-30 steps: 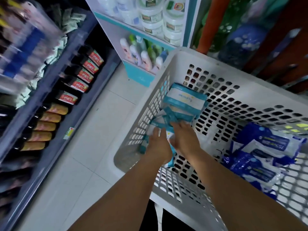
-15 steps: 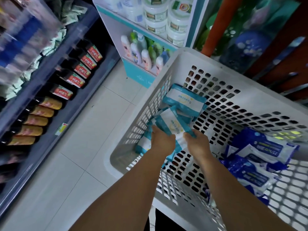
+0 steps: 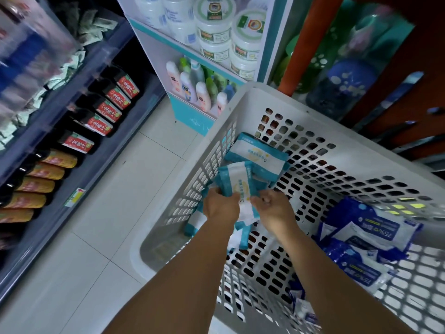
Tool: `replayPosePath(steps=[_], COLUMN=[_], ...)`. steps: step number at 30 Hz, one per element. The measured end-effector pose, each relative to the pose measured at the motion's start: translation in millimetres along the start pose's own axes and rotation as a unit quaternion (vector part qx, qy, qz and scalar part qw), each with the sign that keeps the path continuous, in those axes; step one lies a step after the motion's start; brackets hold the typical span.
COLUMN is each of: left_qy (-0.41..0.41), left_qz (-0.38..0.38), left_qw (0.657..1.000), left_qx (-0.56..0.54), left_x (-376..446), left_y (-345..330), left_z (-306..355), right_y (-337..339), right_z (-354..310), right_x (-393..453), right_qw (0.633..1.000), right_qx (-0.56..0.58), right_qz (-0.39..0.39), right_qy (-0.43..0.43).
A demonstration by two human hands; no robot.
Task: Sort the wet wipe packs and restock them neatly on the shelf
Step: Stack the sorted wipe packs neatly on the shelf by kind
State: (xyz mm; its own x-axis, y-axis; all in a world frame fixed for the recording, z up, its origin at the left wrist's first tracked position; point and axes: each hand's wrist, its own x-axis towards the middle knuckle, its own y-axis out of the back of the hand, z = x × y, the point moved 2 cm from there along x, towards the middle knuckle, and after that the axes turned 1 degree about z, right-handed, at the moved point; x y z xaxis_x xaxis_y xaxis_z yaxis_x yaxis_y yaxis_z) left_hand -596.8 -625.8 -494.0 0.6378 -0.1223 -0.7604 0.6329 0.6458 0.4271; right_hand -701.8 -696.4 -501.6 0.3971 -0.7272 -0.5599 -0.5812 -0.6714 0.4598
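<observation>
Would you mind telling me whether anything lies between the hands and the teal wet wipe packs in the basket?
Nothing visible does. The left hand and right hand both already grip a bunch of teal wet wipe packs inside the white basket. Another teal pack lies uncovered just beyond them.

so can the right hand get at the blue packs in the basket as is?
Probably yes. The blue packs lie uncovered in the basket beside the right hand, nothing between. But that hand is gripping a teal pack with the left hand.
</observation>
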Motion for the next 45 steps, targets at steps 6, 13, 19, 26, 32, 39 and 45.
replayPosePath(steps=[6, 13, 19, 26, 32, 39, 45], left_qy=[0.052, 0.051, 0.032, 0.017, 0.024, -0.093, -0.179], left_qz=[0.026, 0.034, 0.037, 0.036, 0.036, 0.026, 0.043], left_qw=[0.998, 0.998, 0.999, 0.999, 0.997, 0.992, 0.974], left_qx=[-0.015, 0.013, -0.022, -0.025, -0.067, -0.075, -0.129], left_x=[2, -4, -15, -44, -77, -129, -166], left_y=[4, 15, 22, 20, 34, 72, 131], left_z=[-5, -11, -6, -5, 9, 42, 69], right_y=[15, 3, 5, 23, 54, 90, 95], right_z=[-29, -29, -31, -54, -45, -97, -176], right_x=[27, 51, 65, 53, 11, -60, -127], right_qw=[0.952, 0.875, 0.909, 0.916, 0.978, 0.983, 0.972], right_qx=[-0.219, -0.441, -0.370, -0.356, -0.166, -0.104, -0.054], right_qz=[0.134, -0.008, -0.024, 0.045, 0.061, 0.087, 0.112], right_qy=[0.169, 0.197, 0.192, 0.179, 0.112, 0.122, 0.199])
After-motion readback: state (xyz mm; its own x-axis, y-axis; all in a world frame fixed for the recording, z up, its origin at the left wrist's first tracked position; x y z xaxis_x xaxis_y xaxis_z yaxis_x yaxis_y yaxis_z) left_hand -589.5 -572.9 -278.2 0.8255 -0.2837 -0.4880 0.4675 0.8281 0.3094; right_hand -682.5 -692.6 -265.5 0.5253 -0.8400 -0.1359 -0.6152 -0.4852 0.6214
